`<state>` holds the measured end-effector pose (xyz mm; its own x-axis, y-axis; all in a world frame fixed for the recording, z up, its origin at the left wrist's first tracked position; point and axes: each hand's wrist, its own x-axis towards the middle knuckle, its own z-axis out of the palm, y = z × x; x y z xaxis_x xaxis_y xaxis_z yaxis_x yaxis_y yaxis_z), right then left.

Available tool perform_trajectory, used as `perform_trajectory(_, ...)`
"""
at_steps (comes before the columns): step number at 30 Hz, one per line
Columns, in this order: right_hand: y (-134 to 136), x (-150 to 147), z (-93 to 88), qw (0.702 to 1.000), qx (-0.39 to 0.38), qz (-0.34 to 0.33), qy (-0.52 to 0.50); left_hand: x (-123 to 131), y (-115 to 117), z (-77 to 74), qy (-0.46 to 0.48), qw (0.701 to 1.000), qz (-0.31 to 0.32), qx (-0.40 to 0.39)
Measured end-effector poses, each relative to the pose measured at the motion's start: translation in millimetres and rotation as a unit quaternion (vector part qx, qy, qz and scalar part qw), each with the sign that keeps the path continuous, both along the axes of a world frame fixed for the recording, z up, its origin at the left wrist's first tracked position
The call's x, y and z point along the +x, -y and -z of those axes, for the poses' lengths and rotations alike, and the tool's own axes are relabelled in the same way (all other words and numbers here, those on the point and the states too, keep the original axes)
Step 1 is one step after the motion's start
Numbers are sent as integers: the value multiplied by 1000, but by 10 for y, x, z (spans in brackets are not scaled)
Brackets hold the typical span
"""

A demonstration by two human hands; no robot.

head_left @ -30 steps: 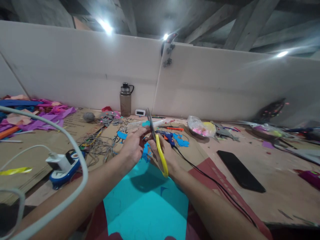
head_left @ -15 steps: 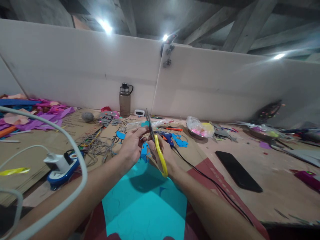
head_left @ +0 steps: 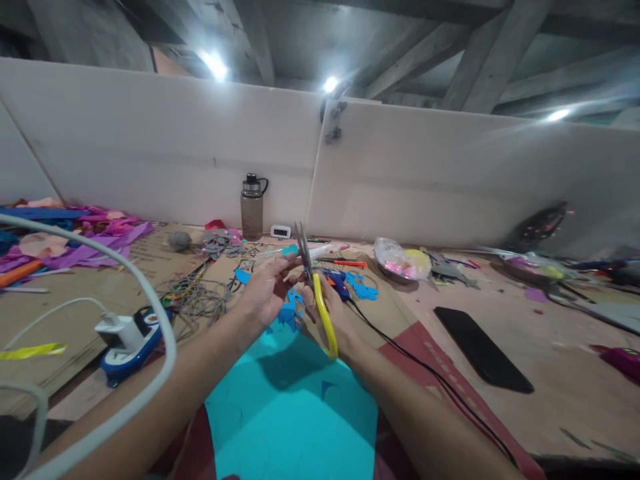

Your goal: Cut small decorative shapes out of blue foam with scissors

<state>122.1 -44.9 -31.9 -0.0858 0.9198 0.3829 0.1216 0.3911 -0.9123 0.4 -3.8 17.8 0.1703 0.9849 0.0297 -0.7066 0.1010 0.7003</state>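
Bright lights (head_left: 215,65) glare near grey beams (head_left: 500,57), perhaps concrete, above white panels (head_left: 450,167) behind a pinkish table (head_left: 560,360).

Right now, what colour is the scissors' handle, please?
The scissors' handle is yellow, best seen in the head view.

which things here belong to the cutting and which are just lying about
Likely in the job:
small, flat turquoise piece, left hand
yellow-handled metal scissors, right hand
large turquoise sheet beneath both hands

Seemingly just lying about:
brownish translucent bottle with black lid
flat black rectangular phone
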Motion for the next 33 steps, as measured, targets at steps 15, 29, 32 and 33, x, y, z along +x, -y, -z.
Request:
perform_trajectory(15,86,6,-156,1000,5,-4,2,-12,0,21,-32,999,-21,18)
perform_trajectory(29,108,-6,-189,1000,0,15,18,-1,41,-44,-37,999,-38,8)
perform_trajectory(32,98,-7,-180,1000,-6,13,15,-2,31,-34,-38,998,-41,8)
perform_trajectory(33,92,-4,-178,1000,-3,12,18,-2,26,-28,-38,998,-41,9)
